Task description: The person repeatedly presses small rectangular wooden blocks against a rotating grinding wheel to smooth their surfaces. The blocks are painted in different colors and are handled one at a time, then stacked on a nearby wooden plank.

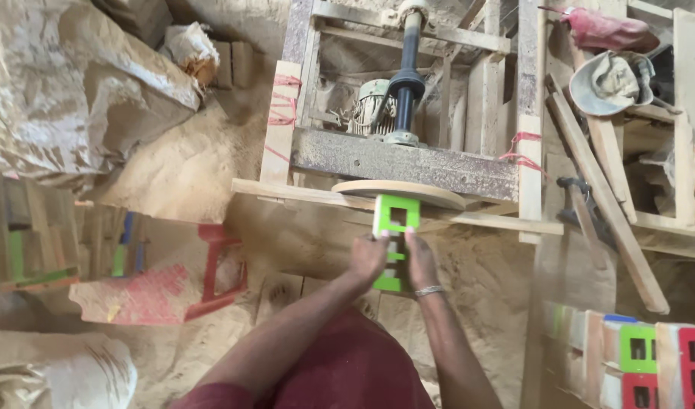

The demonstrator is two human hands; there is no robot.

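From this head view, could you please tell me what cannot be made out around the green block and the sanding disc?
- Green block: its middle is hidden by the left hand and right hand.
- Sanding disc: seen edge-on, so its face and any spin cannot be told.
- Motor: partly behind the black shaft and frame.
- Coloured blocks: cut off by the right and bottom edges.
- Red stool: blurred.

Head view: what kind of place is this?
Probably a small woodworking shop. Sawdust covers the floor, a rough wooden frame carries a motor-driven round disc, and both hands, left hand and right hand, hold a green-painted wooden block with square cut-outs to it.
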